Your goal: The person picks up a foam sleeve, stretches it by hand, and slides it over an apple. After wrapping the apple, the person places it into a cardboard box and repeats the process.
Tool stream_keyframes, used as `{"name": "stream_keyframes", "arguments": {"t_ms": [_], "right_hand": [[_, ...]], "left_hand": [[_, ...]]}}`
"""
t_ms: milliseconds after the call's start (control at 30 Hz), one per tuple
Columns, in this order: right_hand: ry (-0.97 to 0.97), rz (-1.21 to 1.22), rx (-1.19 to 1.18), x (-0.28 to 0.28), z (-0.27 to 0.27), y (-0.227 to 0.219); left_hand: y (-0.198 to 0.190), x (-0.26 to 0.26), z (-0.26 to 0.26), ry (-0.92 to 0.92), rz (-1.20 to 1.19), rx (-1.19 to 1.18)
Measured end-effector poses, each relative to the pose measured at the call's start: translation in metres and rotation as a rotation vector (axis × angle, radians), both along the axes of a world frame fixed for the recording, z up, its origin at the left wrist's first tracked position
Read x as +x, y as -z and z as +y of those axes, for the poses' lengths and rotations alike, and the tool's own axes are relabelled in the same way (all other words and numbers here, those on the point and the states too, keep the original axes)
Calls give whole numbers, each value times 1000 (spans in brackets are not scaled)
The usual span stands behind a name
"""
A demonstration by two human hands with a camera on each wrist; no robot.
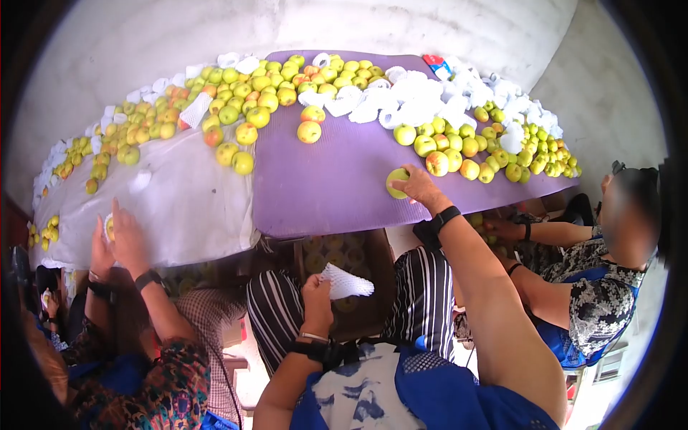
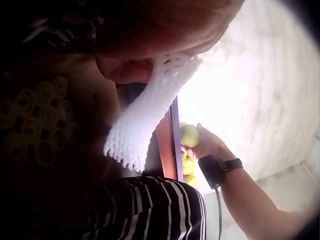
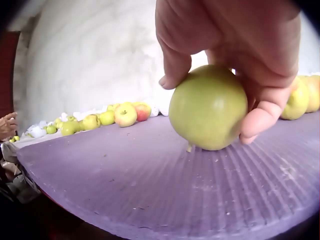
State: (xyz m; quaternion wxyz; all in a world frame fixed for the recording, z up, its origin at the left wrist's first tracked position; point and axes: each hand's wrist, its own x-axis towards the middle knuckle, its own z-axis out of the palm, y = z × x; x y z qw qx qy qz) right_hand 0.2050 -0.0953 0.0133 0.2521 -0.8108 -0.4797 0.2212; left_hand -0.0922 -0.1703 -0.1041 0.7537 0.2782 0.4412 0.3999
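Observation:
My right hand (image 1: 423, 188) grips a green apple (image 3: 208, 107) between thumb and fingers, close over the purple mat (image 3: 150, 170). In the right wrist view the apple's stem points down toward the mat. Above my lap, my left hand (image 1: 316, 301) pinches one end of a white foam net sleeve (image 2: 150, 115). The sleeve hangs flat and tapered, its far end loose. Part of the left hand is in shadow in the left wrist view. Below the sleeve sits a dark box (image 1: 380, 269) holding rows of netted apples (image 2: 47, 117).
Piled apples (image 1: 459, 154) and white foam nets (image 1: 416, 93) line the table's wall side. A grey-white cloth (image 1: 193, 193) covers its left half. One person's hands (image 1: 122, 244) work at the left around an apple; another person (image 1: 595, 287) sits at the right.

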Motion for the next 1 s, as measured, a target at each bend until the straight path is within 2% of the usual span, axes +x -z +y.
{"name": "stream_keyframes", "arguments": {"t_ms": [100,133,200,267,333,400,567,633,733,833,900,933,1000], "right_hand": [[58,-6,-31,-8,-5,1],[48,6,-45,-15,-13,2],[-57,791,185,-33,-36,1],[-122,1166,217,-63,-63,2],[-173,1382,186,-92,-87,9],[-204,1492,139,-114,-105,18],[-177,1627,103,-139,-131,48],[-156,1673,79,-141,-135,56],[-172,1562,140,-143,-137,62],[-245,1608,122,-142,-139,68],[-284,1612,103,-143,-139,75],[-325,1611,83,-143,-139,79],[-301,1591,65,-144,-140,83]], "left_hand": [[12,0,0,-61,148,129],[1,-1,0,-93,121,81],[0,2,-1,-129,136,70],[7,4,-1,-144,198,90],[16,7,0,-152,255,115],[24,9,0,-150,371,179],[42,12,-2,-161,569,323],[33,11,-2,-157,653,376],[26,12,-4,-145,712,330],[29,13,-3,-105,867,384],[26,14,-5,20,935,426],[26,13,-6,41,941,437],[29,12,-7,-8,796,580]]}}
